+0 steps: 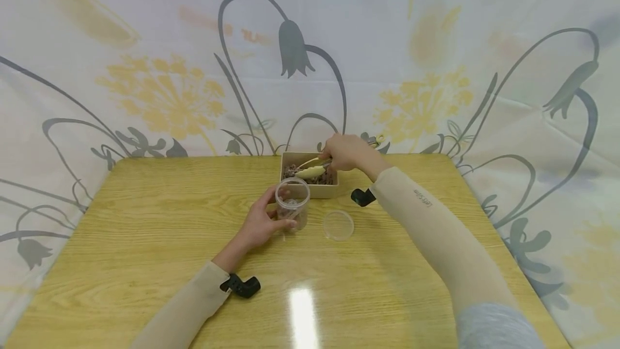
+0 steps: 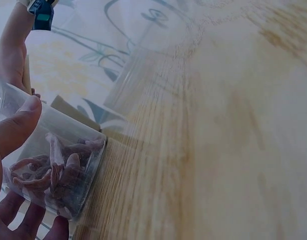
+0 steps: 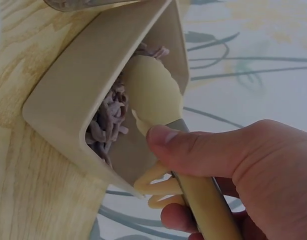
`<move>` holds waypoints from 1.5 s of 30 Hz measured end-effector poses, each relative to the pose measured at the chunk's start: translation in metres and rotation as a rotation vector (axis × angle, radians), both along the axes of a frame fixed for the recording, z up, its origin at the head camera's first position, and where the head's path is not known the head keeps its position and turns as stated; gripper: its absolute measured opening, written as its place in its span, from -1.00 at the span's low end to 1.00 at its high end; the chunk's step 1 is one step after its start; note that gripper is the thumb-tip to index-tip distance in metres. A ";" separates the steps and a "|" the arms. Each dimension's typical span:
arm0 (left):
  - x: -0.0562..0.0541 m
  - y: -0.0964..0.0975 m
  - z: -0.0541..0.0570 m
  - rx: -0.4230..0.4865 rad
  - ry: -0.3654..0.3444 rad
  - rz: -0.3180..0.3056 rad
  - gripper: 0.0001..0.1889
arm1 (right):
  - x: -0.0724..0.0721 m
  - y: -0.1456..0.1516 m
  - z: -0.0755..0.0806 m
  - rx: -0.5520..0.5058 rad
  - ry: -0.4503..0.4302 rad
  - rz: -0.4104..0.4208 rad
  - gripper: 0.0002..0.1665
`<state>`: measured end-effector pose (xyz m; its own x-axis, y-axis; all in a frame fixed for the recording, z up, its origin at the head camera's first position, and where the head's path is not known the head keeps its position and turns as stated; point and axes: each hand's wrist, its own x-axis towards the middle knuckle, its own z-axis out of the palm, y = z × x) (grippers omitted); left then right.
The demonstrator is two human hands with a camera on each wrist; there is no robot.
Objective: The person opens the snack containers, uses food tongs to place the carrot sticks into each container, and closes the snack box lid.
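Note:
My left hand (image 1: 258, 224) grips a clear plastic jar (image 1: 299, 214) around its side, thumb in front, with the open mouth upward. Several pale purplish, wrinkled strips (image 2: 57, 162) lie in its bottom. Just behind the jar stands a beige rectangular box (image 1: 323, 192), holding more shredded purplish-brown strips (image 3: 111, 112). My right hand (image 1: 346, 151) holds food tongs (image 3: 153, 90) with cream-coloured heads and a steel-and-yellow handle, thumb pressed along the near arm. The tongs' heads reach down into the box over the strips; the far head is mostly hidden in the right wrist view.
A round clear lid (image 1: 338, 225) lies flat on the wooden table (image 1: 160, 220), right of the jar. The box stands at the table's back edge, close to a flower-printed curtain (image 1: 184, 58). Black wrist cameras (image 1: 244, 286) stick out from both forearms.

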<state>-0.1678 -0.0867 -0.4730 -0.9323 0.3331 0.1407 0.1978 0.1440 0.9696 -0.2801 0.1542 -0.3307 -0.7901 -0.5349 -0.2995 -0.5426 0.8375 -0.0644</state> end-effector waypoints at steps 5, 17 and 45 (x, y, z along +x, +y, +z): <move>0.000 0.000 0.000 -0.020 0.006 0.004 -0.12 | -0.001 0.011 0.005 -0.066 -0.018 -0.041 -0.51; -0.001 0.001 0.004 -0.007 -0.017 0.003 -0.10 | 0.000 0.039 0.002 -0.270 -0.038 -0.049 -0.49; 0.017 0.003 0.039 -0.036 -0.036 0.000 -0.15 | 0.019 0.054 0.023 -0.457 -0.053 -0.056 -0.52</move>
<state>-0.1513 -0.0839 -0.4338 -0.9367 0.3371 0.0950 0.1629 0.1794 0.9702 -0.2610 0.2084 -0.3074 -0.8112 -0.5787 -0.0837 -0.4838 0.7446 -0.4598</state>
